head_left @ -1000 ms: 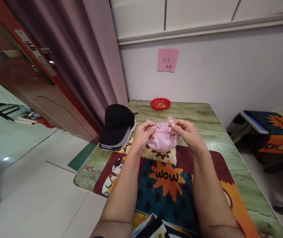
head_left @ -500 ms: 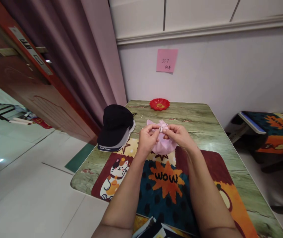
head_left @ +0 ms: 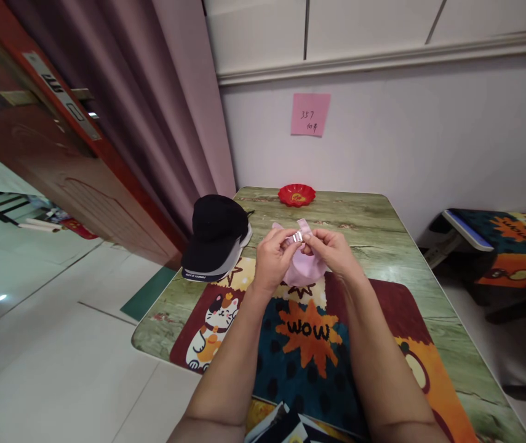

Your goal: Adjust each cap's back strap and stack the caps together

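A pink cap is held up just over the mat, its crown hanging below my fingers. My left hand pinches a small silver metal buckle on the cap's back strap. Between the thumb and fingers of my right hand is the pink strap, its free end sticking up beside the buckle. Parts of the strap and cap are hidden behind my fingers. A black cap with a grey and navy brim edge lies to the left of my hands.
On the wooden-patterned table lies a colourful mat printed "WOW". A red scalloped dish stands near the wall. A pink note is stuck there. A door and curtain are left; a covered stool stands right.
The buckle has tilted and shows more of its metal face. The strap's loose end now rises higher between my hands. My hands have shifted only slightly.
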Available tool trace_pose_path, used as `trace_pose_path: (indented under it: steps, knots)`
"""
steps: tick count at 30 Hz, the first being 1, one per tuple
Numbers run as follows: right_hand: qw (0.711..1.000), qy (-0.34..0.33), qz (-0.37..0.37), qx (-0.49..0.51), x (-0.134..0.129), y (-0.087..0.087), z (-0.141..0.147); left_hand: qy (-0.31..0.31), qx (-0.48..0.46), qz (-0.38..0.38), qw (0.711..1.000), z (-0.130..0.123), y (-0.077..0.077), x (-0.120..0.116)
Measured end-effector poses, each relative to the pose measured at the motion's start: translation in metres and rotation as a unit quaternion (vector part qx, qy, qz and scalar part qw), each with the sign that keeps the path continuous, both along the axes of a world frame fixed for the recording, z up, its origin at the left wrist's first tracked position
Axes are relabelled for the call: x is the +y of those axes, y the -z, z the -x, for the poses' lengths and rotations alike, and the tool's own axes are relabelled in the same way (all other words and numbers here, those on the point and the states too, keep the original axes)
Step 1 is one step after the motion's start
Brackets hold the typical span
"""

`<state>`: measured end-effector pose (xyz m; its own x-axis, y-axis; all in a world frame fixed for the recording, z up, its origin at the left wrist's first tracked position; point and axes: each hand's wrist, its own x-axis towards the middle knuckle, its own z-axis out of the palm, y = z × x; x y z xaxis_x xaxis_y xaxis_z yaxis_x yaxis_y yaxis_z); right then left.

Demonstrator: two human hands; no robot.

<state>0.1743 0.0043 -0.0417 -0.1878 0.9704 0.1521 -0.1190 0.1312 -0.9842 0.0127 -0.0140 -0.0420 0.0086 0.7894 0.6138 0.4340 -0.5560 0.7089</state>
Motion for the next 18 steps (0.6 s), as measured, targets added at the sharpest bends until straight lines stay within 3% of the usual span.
trace_pose_path:
  steps: [3, 7, 18]
  knots:
    - [0.999, 0.04, -0.012, 0.017, 0.0004, -0.0009, 0.0003, -0.007, -0.096, 0.044, 0.994, -0.0024, 0.0014, -0.0006]
    - [0.998, 0.065, -0.006, 0.014, 0.0014, 0.0003, 0.002, 0.018, -0.221, 0.138, 0.965, -0.0074, 0.0051, 0.0002]
    - [0.998, 0.029, 0.008, -0.054, 0.0013, 0.0045, 0.0038, 0.092, -0.343, 0.235, 0.905, -0.0063, 0.0025, 0.0017]
